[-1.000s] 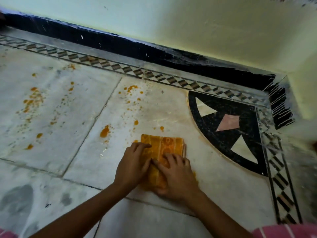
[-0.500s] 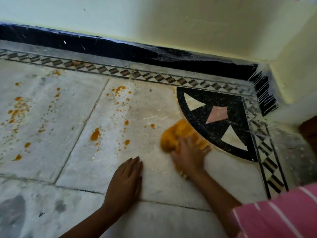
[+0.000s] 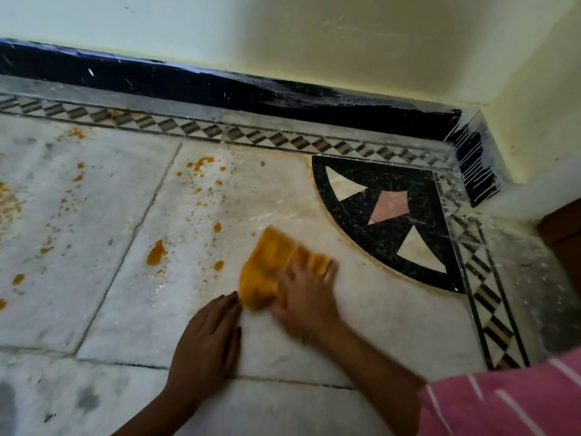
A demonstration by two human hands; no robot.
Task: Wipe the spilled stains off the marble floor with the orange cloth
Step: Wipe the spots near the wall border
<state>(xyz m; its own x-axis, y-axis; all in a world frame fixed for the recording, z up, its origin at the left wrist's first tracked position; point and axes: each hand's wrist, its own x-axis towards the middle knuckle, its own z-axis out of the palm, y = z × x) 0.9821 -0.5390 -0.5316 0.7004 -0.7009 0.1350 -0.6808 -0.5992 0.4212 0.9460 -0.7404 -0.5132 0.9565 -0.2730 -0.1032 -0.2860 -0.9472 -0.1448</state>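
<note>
Right fingers (image 3: 327, 267): spread, pressing the orange cloth (image 3: 267, 269); blurred.
Right hand (image 3: 306, 298): on the cloth's near-right part.
Left hand (image 3: 207, 341): flat on the marble floor (image 3: 393, 325), holding nothing; fingertips just beside the cloth.
Stains (image 3: 155, 253): left of the cloth, others farther toward the wall (image 3: 283, 42).
Cloth axis: bunched, cannot tell.
Writing: none legible.

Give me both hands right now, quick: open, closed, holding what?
Left hand: open, flat on the marble floor, holding nothing.
Right hand: looks open, fingers spread, pressing the orange cloth down; blurred, no grip visible.
</note>
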